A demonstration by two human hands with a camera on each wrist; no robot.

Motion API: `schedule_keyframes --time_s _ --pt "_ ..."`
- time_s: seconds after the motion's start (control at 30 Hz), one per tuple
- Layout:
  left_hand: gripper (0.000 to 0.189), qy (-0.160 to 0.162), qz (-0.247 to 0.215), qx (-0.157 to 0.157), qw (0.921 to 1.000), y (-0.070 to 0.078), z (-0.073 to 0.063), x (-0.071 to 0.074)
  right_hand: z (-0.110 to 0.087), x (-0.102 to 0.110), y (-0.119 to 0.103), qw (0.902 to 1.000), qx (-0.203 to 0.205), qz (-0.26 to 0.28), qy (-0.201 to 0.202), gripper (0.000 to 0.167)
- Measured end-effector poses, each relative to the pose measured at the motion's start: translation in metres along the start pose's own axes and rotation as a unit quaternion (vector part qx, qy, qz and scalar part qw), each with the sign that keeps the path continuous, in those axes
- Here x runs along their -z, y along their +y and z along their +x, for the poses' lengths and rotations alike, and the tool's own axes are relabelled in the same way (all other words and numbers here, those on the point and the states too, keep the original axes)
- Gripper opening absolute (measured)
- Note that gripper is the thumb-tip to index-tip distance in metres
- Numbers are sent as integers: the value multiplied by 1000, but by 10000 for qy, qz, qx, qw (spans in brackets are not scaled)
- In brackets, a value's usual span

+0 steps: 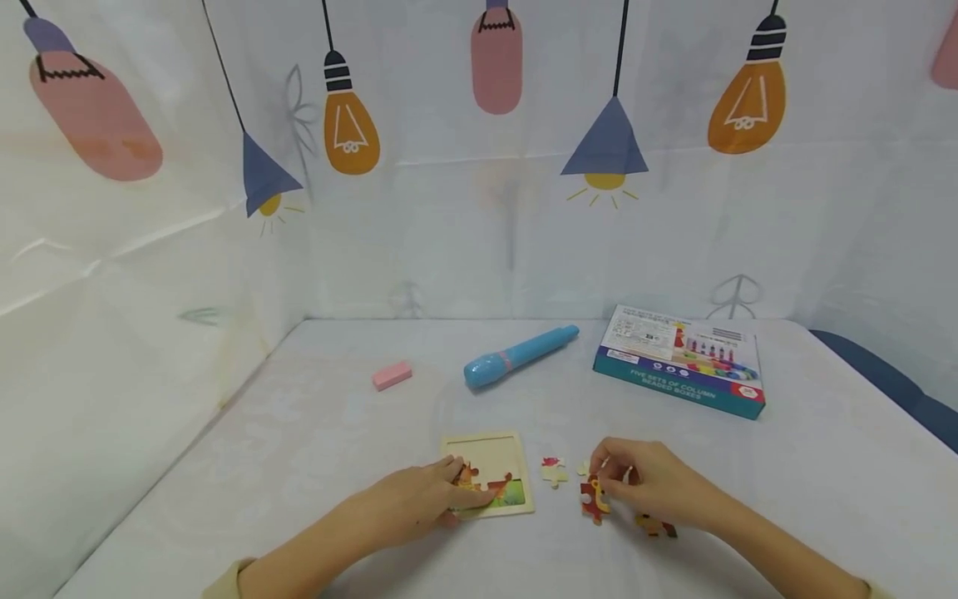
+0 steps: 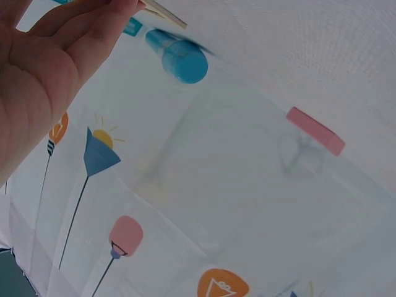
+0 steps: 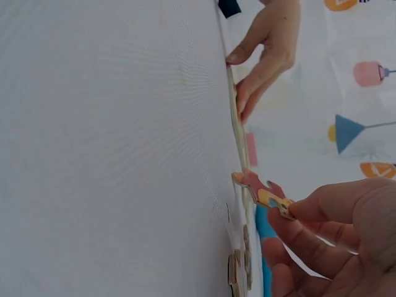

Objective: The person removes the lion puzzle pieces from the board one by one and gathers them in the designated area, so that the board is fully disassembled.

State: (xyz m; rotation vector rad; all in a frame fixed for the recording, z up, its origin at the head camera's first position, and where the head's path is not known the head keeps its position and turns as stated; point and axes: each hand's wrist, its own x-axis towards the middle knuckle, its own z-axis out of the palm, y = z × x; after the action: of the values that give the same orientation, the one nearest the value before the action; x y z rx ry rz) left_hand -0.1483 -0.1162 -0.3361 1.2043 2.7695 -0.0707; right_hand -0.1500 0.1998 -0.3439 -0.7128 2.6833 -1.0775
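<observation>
A square wooden puzzle tray [image 1: 490, 445] lies on the table with a few picture pieces fitted along its lower part. My left hand [image 1: 419, 499] rests over the tray's left side, fingers stretched across the pieces. Between thumb and fingertips, my right hand [image 1: 651, 482] pinches a dark red and yellow puzzle piece [image 1: 594, 502], tilted, to the right of the tray. The right wrist view shows this puzzle piece [image 3: 263, 190] held by one edge. A pale puzzle piece with a red patch [image 1: 554, 471] lies between tray and right hand. More puzzle pieces [image 1: 654, 525] lie beneath the right hand, partly hidden.
Behind the tray lie a pink block [image 1: 392, 375] and a blue toy microphone [image 1: 520, 356]. A flat box of beads [image 1: 681, 359] sits at the back right. A patterned curtain [image 1: 449, 233] hangs along the table's far edge.
</observation>
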Motion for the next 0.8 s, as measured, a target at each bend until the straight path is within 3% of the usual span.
schedule_keyframes --time_s 0.27,0.57,0.8 --pt "50 -371 -241 184 9989 -1 2 2 -2 1 2 9995 264 60 -180 12" --pt "50 -261 -109 117 9995 -1 3 1 -2 5 4 9993 170 -6 -326 14" --pt "49 -282 -70 142 9995 0 3 2 -5 10 8 9977 319 125 -583 12"
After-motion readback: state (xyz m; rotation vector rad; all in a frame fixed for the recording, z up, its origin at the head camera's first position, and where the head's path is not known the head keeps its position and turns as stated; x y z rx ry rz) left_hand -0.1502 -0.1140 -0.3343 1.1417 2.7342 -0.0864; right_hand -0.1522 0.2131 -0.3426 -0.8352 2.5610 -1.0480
